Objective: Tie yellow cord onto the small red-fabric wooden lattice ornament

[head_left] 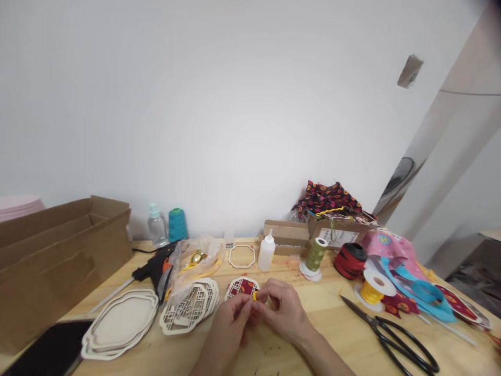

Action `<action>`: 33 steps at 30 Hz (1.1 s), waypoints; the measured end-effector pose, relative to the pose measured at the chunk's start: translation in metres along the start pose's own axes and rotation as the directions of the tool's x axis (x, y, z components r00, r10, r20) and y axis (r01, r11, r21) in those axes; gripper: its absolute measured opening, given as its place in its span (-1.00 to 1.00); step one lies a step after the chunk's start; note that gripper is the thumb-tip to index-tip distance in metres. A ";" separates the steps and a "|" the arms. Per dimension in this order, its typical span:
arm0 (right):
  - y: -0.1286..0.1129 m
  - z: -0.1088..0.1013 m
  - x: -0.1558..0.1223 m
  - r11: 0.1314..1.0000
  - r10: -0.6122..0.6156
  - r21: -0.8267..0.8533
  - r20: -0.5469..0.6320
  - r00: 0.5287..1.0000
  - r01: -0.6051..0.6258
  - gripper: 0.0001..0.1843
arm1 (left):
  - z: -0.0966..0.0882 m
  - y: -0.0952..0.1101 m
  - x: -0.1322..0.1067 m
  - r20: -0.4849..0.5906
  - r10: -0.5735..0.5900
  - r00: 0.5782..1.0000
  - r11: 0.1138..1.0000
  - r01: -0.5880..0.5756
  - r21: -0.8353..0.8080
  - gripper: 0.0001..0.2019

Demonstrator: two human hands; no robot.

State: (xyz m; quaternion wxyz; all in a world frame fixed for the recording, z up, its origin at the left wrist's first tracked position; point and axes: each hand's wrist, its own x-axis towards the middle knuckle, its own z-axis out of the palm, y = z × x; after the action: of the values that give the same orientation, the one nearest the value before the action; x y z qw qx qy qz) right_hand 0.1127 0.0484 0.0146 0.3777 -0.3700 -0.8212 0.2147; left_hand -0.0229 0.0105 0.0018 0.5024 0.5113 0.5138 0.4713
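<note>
My left hand (237,318) and my right hand (284,310) meet at the front middle of the table, fingers pinched close together. A small yellow cord (255,296) shows between the fingertips of my right hand. The left fingertips press together right beside it; what they pinch is too small to make out. Just behind my hands lies a wooden lattice frame with red patterned fabric (242,286), partly hidden by the fingers. To its left rests a stack of pale lattice frames (188,308).
Black scissors (376,322) lie at right, near a yellow cord spool (371,292) and green thread cone (316,256). A glue bottle (266,251) stands behind my hands. At left are a glue gun (154,269), plain wooden plaques (121,324) and a cardboard box (66,271).
</note>
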 end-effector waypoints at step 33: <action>-0.007 -0.001 -0.001 0.999 0.013 -0.039 0.016 1.000 -0.012 -0.95 | -0.007 0.008 0.000 0.012 0.067 0.998 0.996 -0.068 0.061 -0.75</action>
State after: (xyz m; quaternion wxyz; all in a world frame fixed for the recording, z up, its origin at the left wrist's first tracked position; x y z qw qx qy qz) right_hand 0.1109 0.0437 0.0195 0.3622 -0.3807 -0.8260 0.2041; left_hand -0.0296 0.0105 0.0101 0.4728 0.5457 0.5080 0.4696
